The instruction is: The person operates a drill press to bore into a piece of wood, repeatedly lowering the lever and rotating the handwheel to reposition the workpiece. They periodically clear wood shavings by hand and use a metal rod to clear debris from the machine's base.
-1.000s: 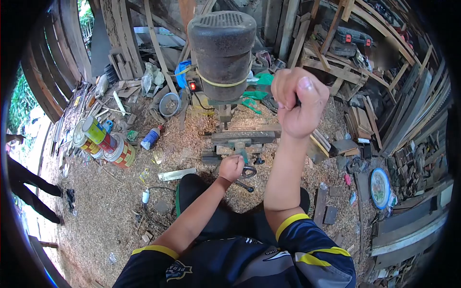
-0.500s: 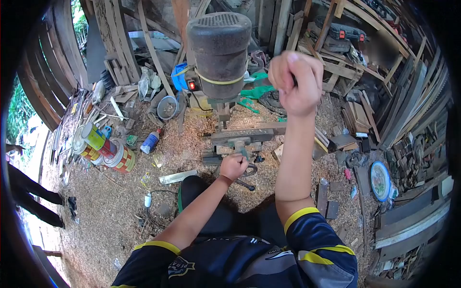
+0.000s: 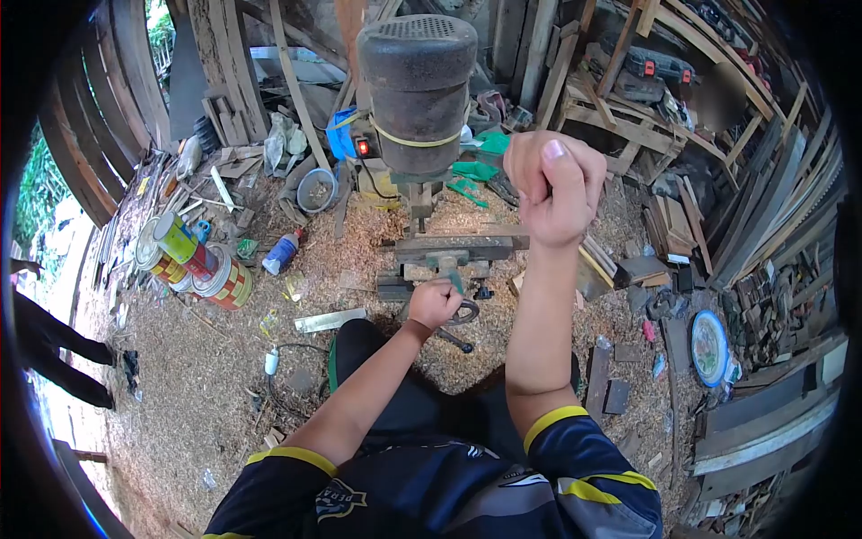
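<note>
In the head view a drilling or mortising machine with a large dark motor [image 3: 420, 94] stands in front of me. Under its head, a piece of wood [image 3: 462, 242] sits at the vise [image 3: 446, 267]. My left hand [image 3: 435, 303] is closed at the rim of a small handwheel [image 3: 465, 313] below the vise. Raised to the right of the motor, my right hand [image 3: 557, 187] is curled tight with the thumb over the fingers. Whatever it grips, perhaps a lever, is hidden behind the fingers. A red switch [image 3: 363, 146] glows on the machine's left side.
Wood shavings [image 3: 197, 377] cover the floor. At left stand paint cans [image 3: 224, 283] and a blue bottle [image 3: 282, 253]. A white lamp or plug [image 3: 271, 362] lies with its cord nearby. Wood offcuts [image 3: 669, 225] and a round plate [image 3: 709, 348] are at right. Another person's dark-clothed legs [image 3: 63, 350] show at far left.
My right hand has come down somewhat beside the motor, still curled. My left hand stays at the handwheel. The view has shifted slightly.
</note>
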`<state>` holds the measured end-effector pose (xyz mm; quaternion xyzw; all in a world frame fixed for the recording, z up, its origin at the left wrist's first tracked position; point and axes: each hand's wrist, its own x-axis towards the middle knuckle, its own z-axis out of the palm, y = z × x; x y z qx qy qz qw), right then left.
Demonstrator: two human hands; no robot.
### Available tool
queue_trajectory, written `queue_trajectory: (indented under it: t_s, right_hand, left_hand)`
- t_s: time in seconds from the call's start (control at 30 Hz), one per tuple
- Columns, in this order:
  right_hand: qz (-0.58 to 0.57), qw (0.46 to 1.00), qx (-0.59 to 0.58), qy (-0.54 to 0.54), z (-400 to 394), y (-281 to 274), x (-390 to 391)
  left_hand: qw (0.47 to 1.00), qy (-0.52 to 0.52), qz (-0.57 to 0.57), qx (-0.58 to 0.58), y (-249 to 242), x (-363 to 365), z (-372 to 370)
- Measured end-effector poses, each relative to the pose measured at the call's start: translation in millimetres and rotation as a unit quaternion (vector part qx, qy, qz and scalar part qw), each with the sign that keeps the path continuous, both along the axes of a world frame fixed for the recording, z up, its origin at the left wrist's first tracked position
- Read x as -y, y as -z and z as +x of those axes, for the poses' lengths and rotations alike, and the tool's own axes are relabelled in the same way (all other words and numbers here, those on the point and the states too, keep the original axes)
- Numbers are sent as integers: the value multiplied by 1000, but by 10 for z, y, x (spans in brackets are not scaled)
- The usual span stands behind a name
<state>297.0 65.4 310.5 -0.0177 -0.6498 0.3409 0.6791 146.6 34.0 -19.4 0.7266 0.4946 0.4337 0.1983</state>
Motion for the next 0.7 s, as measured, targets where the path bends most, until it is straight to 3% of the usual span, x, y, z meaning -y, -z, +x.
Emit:
queue_trajectory:
  t_s: [0.23,0.33,0.4,0.43,0.5,0.63,0.7]
  right_hand:
    - [-15,1000,-9,-20,-23,-119,-93]
    - [-58,998,30,7,-52,-500,-366]
    - [-126,992,-22,2,-185,-866,-609]
    - [-106,986,81,-100,31,-981,-942]
    - [-164,986,-14,-22,-252,-1253,-1177]
    - [-175,981,-41,69,-388,-1440,-1579]
    - [-74,991,-48,97,-381,-1372,-1698]
  left_hand:
    - [1000,-2,-1,3,2,-21,-5]
    - [999,3,12,32,-29,9,15]
    - [1000,10,7,26,-48,8,-8]
    - [1000,16,1,21,-59,9,-15]
    - [1000,9,-13,19,-20,-3,-21]
    - [999,-10,-33,4,73,-37,-23]
    - [999,-10,-38,13,48,-11,-23]
